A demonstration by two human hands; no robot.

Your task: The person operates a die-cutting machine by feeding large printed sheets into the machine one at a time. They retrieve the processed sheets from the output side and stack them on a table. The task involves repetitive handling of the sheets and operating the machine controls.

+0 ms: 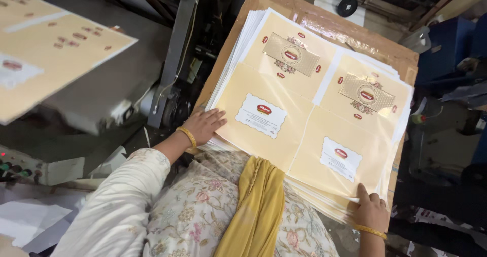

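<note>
The left hand (204,125) lies flat, fingers spread, on the near left corner of a stack of printed sheets (309,110); it presses on the top sheet and grips nothing. A gold bangle (187,135) circles that wrist, and the sleeve (122,201) above it is white. The right hand (370,210) is at the stack's near right corner, its index finger laid on the top sheet and the remaining fingers curled over the edge; whether they pinch any sheets cannot be told. A second gold bangle (370,231) sits on this wrist.

The stack is cream-yellow, each sheet bearing two gold ornamental panels and two white labels with red marks. It rests slightly fanned on a brown cardboard board (284,6), directly ahead of the person. A yellow scarf (256,206) hangs over a floral garment (203,211) between the arms. At far left another printed sheet (45,49) lies on a grey machine (101,89).
</note>
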